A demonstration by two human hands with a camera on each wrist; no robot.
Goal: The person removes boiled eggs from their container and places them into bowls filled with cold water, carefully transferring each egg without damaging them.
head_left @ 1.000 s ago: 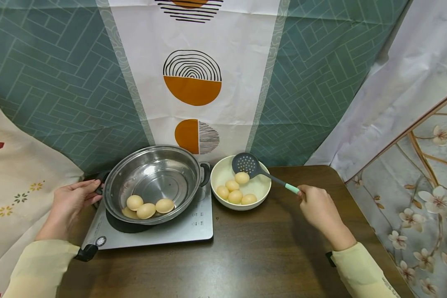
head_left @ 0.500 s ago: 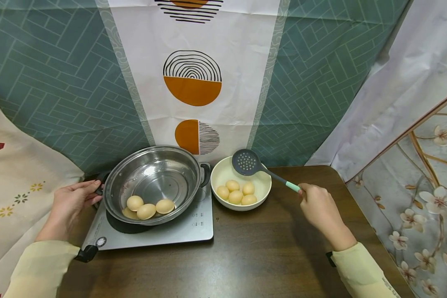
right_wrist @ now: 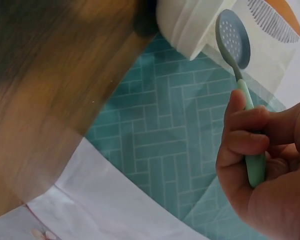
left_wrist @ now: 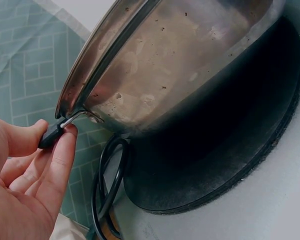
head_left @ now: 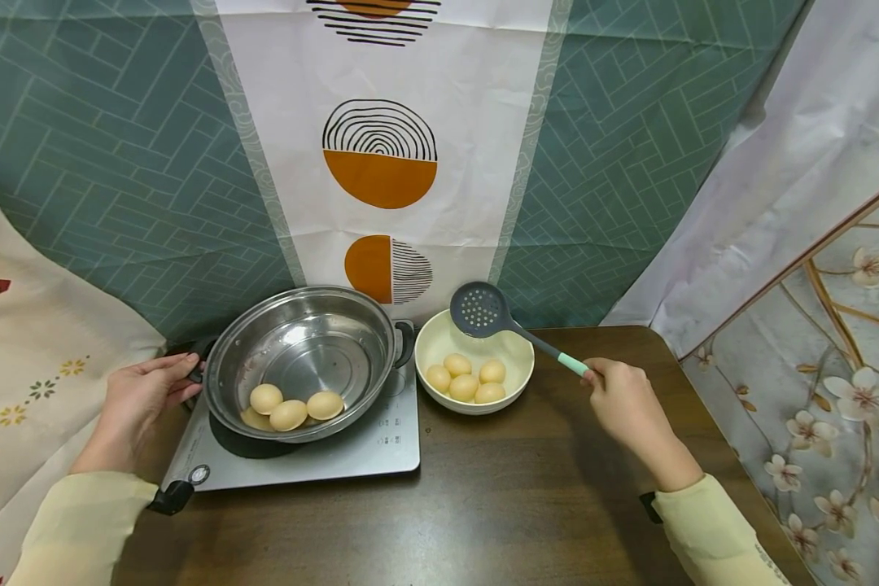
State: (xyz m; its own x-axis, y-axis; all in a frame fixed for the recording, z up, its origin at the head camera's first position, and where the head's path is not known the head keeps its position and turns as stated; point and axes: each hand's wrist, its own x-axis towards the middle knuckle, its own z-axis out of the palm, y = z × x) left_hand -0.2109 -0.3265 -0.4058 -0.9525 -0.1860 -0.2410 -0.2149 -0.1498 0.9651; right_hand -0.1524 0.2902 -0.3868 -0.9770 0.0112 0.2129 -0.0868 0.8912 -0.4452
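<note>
My left hand pinches the black side handle of a steel pot between thumb and fingers. The pot leans toward me, its far side raised off the hob's black plate. A few eggs lie together in its lower near side. In my right hand is the mint-green grip of a grey slotted skimmer. The skimmer's head carries nothing and hangs over the back rim of a cream bowl. Several eggs sit grouped in the bowl's near part.
The silver induction hob stands under the pot on a brown wooden table. A black cable loops beside the hob. Patterned cloth hangs right behind the bowl and pot.
The egg at the skimmer has come off into the bowl with the others. The skimmer's head has risen and shifted slightly back and left. The left hand and pot stay put.
</note>
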